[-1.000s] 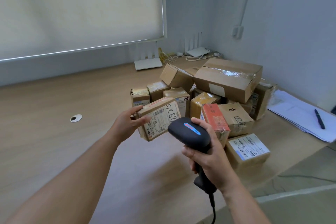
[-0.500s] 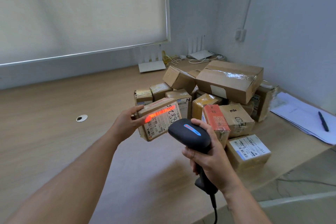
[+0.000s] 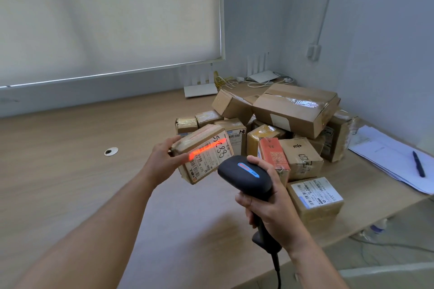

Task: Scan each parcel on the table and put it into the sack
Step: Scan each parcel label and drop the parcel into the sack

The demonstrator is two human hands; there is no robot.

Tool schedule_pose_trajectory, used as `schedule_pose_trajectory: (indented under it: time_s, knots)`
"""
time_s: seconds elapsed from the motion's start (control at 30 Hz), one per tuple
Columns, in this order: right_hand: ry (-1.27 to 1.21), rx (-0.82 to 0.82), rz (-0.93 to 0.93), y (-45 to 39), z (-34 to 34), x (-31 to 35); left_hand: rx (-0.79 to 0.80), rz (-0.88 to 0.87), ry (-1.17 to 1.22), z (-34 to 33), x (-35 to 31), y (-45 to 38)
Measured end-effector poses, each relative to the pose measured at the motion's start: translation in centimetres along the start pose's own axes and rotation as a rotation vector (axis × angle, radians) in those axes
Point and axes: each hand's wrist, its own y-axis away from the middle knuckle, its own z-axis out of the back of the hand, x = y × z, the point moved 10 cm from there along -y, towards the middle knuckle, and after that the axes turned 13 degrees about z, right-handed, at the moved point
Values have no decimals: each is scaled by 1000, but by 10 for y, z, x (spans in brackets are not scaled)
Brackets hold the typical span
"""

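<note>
Left hand (image 3: pixel 164 159) is gripping the parcel (image 3: pixel 203 153), label tilted toward the scanner (image 3: pixel 246 177), which the right hand (image 3: pixel 270 209) is clutching; its beam is crossing the label.

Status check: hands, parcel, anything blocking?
Left hand holds parcel, label up. Right hand grips scanner, red beam on label. Nothing blocking; sack not in view.

Soft, even daylight through the blind (image 3: pixel 105 14), tape glare, wide-angle bending at edges, sharp focus

Both forearms reach forward; the left hand (image 3: pixel 164 159) grips a parcel's (image 3: pixel 206 155) side, the right hand (image 3: pixel 270 206) clasps a scanner's (image 3: pixel 244 177) handle.
</note>
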Motion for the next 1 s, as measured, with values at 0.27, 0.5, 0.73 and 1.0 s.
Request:
schedule_pose_trajectory:
  time_s: [0.27,0.5,0.73,1.0]
  knots:
    - [6,68,-45,11,2,-4,-102,271,-223,-4,48,21]
    - [13,144,-83,16,-10,-17,-63,474,-386,-12,111,41]
    - [10,155,-86,14,-17,-22,-7,572,-487,-22,149,54]
    - [21,152,-98,10,-19,-24,-96,487,-886,-30,136,36]
